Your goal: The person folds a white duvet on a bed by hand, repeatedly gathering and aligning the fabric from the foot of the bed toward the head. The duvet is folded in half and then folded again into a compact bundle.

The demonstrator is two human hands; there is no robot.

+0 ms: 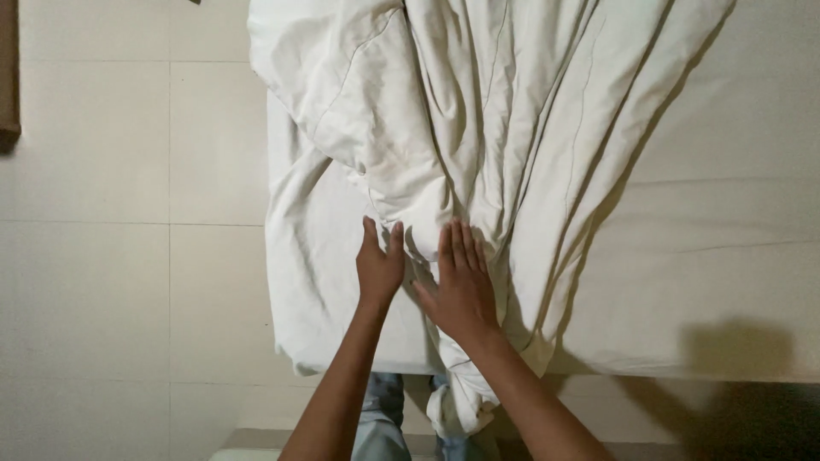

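Far left edge: brown wooden furniture piece [8, 77], only a strip shows, dark. Next to it the pale cream tiled floor [102, 256], grout lines visible, runs down the whole left side.

Then the white fitted sheet on the mattress [726, 282], its left edge hanging rumpled near the floor, its right part flat and smooth with a dark shadow at the lower right.

On top lies the crumpled white quilted duvet [478, 111], bunched into long folds that run from the top of the frame down to the near edge of the bed, where a tail of it drops over the edge between the arms.

Left hand [379, 263]: palm down, fingers straight and close together, tips touching the lower edge of the duvet where it meets the sheet. Flat, not curled round anything, no grip.

Right hand [462, 286]: just beside the left, apart by a narrow gap, palm down on a duvet fold, fingers extended and slightly spread, thumb out to the side. Pressing flat, nothing clasped.

Both forearms come up from the bottom centre. Below them blue denim trousers [380, 418] show, partly hidden by the arms and the hanging duvet tail.
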